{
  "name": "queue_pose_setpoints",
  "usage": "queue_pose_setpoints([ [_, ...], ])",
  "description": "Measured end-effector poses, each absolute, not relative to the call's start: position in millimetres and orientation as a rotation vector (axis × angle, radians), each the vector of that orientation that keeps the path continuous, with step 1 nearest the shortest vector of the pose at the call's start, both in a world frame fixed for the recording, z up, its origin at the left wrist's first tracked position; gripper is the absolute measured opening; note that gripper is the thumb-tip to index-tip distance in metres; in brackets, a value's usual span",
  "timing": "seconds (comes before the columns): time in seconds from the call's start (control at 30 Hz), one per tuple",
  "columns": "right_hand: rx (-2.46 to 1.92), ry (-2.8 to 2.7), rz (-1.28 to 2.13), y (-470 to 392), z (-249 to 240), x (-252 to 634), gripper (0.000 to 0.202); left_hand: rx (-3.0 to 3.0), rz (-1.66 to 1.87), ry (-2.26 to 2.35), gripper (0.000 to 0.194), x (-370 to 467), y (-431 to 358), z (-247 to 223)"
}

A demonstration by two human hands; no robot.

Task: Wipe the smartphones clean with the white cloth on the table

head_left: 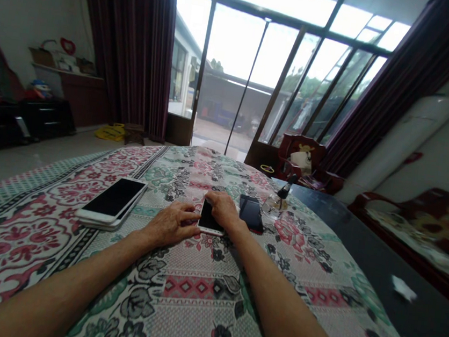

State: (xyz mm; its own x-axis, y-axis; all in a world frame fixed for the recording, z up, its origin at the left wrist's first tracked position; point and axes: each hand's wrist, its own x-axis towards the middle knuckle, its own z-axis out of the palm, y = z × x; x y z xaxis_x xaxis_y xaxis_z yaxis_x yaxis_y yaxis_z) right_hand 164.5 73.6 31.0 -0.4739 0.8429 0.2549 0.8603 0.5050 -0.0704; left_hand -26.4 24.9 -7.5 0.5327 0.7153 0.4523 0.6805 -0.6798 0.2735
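A white smartphone (211, 222) with a dark screen lies flat on the patterned tablecloth in front of me. My left hand (171, 224) rests on the cloth at its left side, fingers stretched out and apart, their tips at the phone's edge. Over the upper part of the phone is my right hand (223, 210), its fingers curled in; whatever the fingertips grip is hidden. Just right of that hand lies a dark phone-like slab (251, 213) with a reddish edge. To the left, a larger white phone (113, 199) with a black screen lies on top of another pale device (101, 224).
A clear glass jar (275, 204) with a black-topped stick or brush stands behind the dark slab. The floral tablecloth (192, 313) covers the table, whose dark edge (347, 231) shows on the right. A crumpled white piece (403, 289) lies there. Wooden seats (426, 213) stand beyond.
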Motion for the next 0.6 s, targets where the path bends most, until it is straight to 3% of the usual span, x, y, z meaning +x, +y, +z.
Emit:
queue_pose_setpoints([
  [0.6, -1.098, -2.532, 0.133, 30, 26, 188, 0.038, 2.523, 0.903, 1.223, 0.030, -25, 25, -3],
])
